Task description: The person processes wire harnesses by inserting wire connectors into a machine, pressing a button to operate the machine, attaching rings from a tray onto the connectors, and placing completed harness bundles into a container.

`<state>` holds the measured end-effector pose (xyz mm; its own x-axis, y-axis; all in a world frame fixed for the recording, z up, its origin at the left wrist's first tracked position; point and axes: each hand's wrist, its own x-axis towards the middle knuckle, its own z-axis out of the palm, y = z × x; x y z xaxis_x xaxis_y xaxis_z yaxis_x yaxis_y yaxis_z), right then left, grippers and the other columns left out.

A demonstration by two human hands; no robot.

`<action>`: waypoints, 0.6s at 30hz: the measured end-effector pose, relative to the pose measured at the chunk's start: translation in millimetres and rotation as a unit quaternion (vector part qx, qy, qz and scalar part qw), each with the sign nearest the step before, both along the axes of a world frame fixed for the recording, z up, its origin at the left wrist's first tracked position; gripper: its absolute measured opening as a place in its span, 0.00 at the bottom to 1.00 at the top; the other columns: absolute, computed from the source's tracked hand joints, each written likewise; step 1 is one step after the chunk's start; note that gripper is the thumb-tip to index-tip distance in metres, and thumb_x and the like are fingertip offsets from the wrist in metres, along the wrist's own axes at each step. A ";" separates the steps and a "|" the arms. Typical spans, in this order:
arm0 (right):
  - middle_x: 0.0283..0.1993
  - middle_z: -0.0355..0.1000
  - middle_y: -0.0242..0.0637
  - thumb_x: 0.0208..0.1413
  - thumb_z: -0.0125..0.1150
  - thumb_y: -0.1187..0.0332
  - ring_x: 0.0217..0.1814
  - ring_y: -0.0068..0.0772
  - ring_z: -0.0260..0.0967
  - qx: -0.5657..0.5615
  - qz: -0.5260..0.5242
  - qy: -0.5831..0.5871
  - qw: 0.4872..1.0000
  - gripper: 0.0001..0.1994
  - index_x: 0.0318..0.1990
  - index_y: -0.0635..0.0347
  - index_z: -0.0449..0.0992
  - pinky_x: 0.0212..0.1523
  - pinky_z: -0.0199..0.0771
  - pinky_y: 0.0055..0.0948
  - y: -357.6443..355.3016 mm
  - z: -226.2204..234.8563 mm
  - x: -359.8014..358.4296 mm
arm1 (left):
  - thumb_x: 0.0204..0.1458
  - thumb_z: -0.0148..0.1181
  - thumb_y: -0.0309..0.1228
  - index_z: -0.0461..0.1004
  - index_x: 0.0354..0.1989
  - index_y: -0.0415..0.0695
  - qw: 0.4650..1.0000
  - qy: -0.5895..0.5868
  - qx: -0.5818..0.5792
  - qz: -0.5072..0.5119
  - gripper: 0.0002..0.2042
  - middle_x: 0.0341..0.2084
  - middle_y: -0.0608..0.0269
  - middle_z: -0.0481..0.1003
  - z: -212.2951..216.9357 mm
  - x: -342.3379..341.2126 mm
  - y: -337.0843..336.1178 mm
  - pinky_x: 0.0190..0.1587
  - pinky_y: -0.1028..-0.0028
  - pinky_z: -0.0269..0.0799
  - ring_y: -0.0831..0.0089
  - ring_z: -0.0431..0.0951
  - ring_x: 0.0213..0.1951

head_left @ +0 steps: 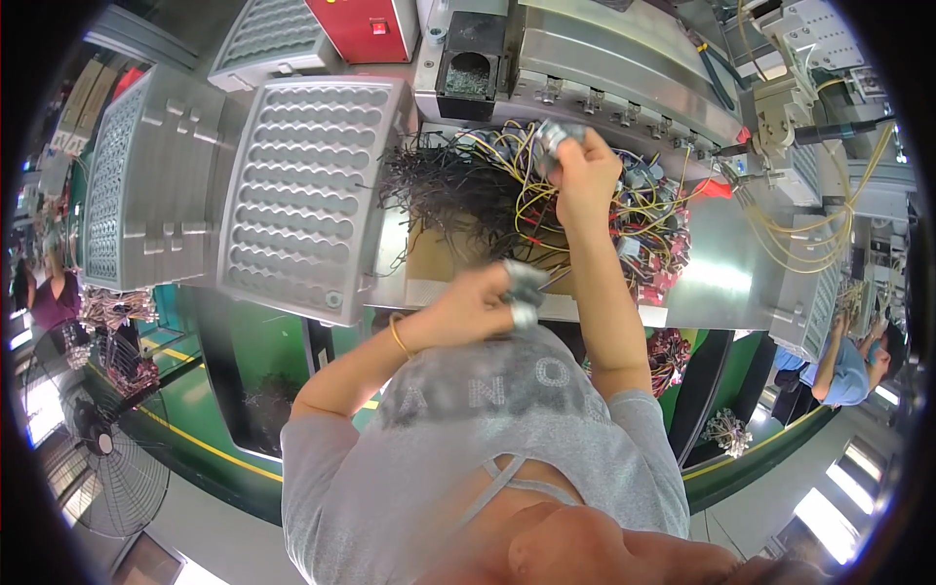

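Note:
My right hand (588, 180) reaches over a heap of wires (536, 210) on the metal bench, its fingers drawn together at the far side of the heap. Grey coverings wrap its fingertips, and what they hold is hidden. The heap mixes black, yellow and red leads with small grey and red parts. Close to my body, at the bench's near edge, my left hand (478, 304) is smeared by motion. Its fingertips look grey and white, so I cannot make out their grip. Cardboard (444, 258) lies under the wires between my hands.
Left of the wires leans a grey tray (302, 185) with rows of round recesses; stacked trays (146, 185) stand beyond it. Behind are a red box (366, 29), a black bin (471, 78) and a metal fixture (614, 58) with clamps. Pliers (715, 73) lie at the right.

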<state>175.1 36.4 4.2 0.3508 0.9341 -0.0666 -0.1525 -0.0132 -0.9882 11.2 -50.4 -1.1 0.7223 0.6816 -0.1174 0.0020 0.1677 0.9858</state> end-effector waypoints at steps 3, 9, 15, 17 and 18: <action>0.18 0.65 0.29 0.43 0.54 0.74 0.12 0.16 0.56 -0.005 -0.076 0.062 0.995 0.03 0.23 0.64 0.70 0.12 0.53 0.17 16.5 -6.0 7.1 | 0.41 0.59 0.31 0.67 0.45 0.39 0.870 0.207 0.444 0.046 0.20 0.25 0.55 0.70 -34.3 7.4 -3.0 0.30 0.73 0.69 0.65 0.72 0.28; 0.19 0.67 0.37 0.46 0.53 0.73 0.13 0.28 0.64 0.014 -0.087 0.038 0.995 0.06 0.24 0.68 0.69 0.14 0.63 0.23 24.2 -15.4 5.3 | 0.40 0.58 0.26 0.75 0.35 0.42 0.915 0.215 0.331 0.078 0.11 0.14 0.59 0.69 -35.2 -5.6 10.3 0.24 0.71 0.67 0.63 0.70 0.19; 0.27 0.70 0.44 0.48 0.51 0.73 0.22 0.40 0.72 0.073 -0.137 0.199 0.968 0.08 0.29 0.74 0.67 0.24 0.76 0.32 38.3 -22.6 -16.4 | 0.47 0.55 0.24 0.73 0.38 0.40 0.928 0.203 0.312 0.026 0.10 0.26 0.64 0.75 -22.5 -19.3 31.8 0.30 0.81 0.68 0.86 0.71 0.27; 0.29 0.70 0.46 0.49 0.51 0.72 0.22 0.41 0.71 0.071 -0.112 0.177 0.975 0.10 0.30 0.76 0.66 0.24 0.76 0.32 39.4 -23.6 -14.2 | 0.47 0.54 0.23 0.73 0.39 0.39 0.958 0.188 0.217 0.027 0.10 0.28 0.65 0.75 -23.3 -22.0 36.4 0.32 0.81 0.69 0.85 0.71 0.29; 0.26 0.69 0.45 0.50 0.54 0.69 0.23 0.40 0.72 0.025 -0.068 0.097 0.993 0.13 0.30 0.77 0.67 0.25 0.75 0.29 33.0 -17.6 -3.0 | 0.48 0.53 0.23 0.72 0.40 0.38 0.978 0.168 0.121 0.026 0.10 0.29 0.66 0.75 -24.2 -23.0 40.4 0.34 0.81 0.70 0.84 0.72 0.30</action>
<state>172.1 69.5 -13.4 0.4589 0.8829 -0.0997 -0.3362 0.0687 -0.9393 -11.8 -10.0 -25.3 0.6343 0.7533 -0.1741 0.3312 -0.0612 0.9416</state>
